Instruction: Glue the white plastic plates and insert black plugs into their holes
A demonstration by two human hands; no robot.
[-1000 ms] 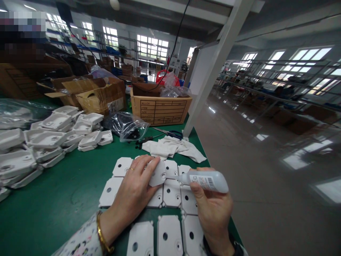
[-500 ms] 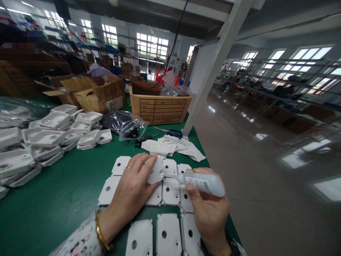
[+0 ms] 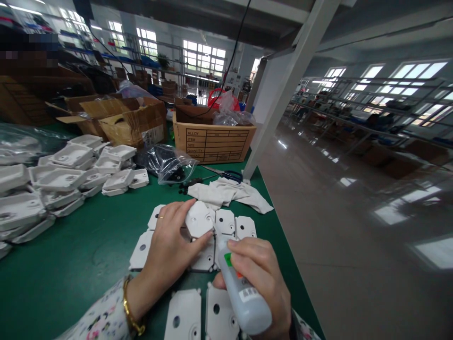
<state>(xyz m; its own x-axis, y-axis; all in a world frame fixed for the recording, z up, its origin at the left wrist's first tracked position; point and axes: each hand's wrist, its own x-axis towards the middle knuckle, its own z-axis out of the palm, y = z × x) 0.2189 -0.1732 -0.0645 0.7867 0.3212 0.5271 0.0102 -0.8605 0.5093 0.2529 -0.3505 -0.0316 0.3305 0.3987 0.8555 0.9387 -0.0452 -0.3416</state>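
Observation:
My left hand point(image 3: 170, 248) pinches a white plastic plate point(image 3: 198, 219) with holes, tilted up above a grid of several similar flat plates point(image 3: 235, 225) on the green table point(image 3: 88, 250). My right hand point(image 3: 260, 278) grips a grey-white squeeze bottle point(image 3: 242, 295) with a green and red label. Its nozzle points up at the lower right edge of the held plate. More plates point(image 3: 184, 316) lie near the front edge below my hands.
A heap of white plastic housings point(image 3: 63, 177) fills the left. Behind lie a clear bag of black parts point(image 3: 170, 167), white cloths point(image 3: 230, 193), scissors point(image 3: 226, 175) and cardboard boxes point(image 3: 212, 139). A slanted white post point(image 3: 283, 94) rises at the table's right edge.
The right hand swung the bottle from lying sideways to pointing away from me, nozzle now at the plate's edge. The left hand turned the plate more face-up.

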